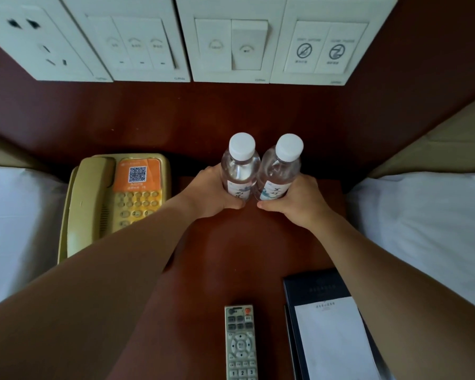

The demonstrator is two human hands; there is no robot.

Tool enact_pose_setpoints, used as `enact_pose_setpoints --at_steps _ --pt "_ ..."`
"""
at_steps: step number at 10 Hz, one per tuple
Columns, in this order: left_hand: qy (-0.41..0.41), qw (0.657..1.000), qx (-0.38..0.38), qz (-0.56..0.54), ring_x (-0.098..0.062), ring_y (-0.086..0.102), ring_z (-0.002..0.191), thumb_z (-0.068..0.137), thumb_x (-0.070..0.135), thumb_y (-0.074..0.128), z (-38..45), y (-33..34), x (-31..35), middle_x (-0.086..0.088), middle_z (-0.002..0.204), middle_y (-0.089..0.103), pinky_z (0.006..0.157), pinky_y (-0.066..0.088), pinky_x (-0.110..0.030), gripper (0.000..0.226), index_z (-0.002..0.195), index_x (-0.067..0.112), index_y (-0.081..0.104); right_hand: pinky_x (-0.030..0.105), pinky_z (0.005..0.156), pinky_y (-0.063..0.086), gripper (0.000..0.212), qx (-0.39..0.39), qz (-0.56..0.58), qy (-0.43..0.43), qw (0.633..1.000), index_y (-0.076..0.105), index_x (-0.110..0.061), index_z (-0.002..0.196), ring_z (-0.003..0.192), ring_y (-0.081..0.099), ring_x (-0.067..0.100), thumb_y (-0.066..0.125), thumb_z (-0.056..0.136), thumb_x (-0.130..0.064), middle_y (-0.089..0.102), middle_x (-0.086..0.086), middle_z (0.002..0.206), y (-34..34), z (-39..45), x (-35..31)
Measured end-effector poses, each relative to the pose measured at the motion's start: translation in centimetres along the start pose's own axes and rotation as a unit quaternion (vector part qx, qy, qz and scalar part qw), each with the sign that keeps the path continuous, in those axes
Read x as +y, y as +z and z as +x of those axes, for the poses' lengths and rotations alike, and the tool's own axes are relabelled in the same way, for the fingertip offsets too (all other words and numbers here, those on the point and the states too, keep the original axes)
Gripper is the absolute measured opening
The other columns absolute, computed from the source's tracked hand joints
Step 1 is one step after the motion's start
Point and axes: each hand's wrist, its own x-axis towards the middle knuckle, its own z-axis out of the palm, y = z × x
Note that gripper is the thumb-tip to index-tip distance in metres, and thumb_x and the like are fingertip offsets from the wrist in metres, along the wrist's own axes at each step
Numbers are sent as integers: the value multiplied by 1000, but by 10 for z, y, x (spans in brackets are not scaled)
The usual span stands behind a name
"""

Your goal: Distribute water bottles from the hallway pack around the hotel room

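Observation:
Two clear water bottles with white caps stand upright side by side at the back of a dark red-brown nightstand (214, 264). My left hand (211, 193) grips the left bottle (240, 167) around its labelled lower part. My right hand (299, 201) grips the right bottle (281, 168) the same way. The two bottles touch each other at the label. Both thumbs lie in front, near the bottle bases, which my hands hide.
A beige desk phone (115, 198) with an orange QR sticker sits left of the bottles. A grey remote (240, 344) and a black notepad holder with white paper (329, 330) lie near the front. White bedding (428, 220) flanks both sides. Wall switch panels (231, 48) are behind.

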Motion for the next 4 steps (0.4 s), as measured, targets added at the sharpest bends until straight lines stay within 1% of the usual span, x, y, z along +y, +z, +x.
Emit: enact_pose_setpoints --at_steps 1,2,3,4 --pt "-13 1000 1 -14 1 64 94 64 14 86 1 2 -5 19 94 69 87 51 -21 51 110 26 66 48 105 46 83 -11 13 13 1000 61 -28 123 118 62 14 77 48 -58 70 -11 118 1 -1 0" --pt "-25 999 -10 -40 -1 62 104 62 19 90 -5 4 -8 15 112 69 101 50 -32 73 128 26 59 38 102 50 96 -22 76 42 996 48 -33 135 118 59 5 84 48 -50 65 -17 122 4 -7 -1" --pt "-13 995 24 -95 9 57 107 62 24 92 -23 2 3 19 123 62 90 47 -13 96 142 29 39 9 86 46 102 -5 161 43 986 29 -31 146 109 54 -14 90 65 -19 54 -24 124 -4 -20 -13" --pt "11 982 128 -136 -3 50 128 64 40 87 -46 0 20 13 139 53 102 44 -23 99 146 29 33 22 103 40 99 40 176 10 984 26 -33 148 129 46 -1 87 70 -22 47 -16 142 -23 -41 -37"
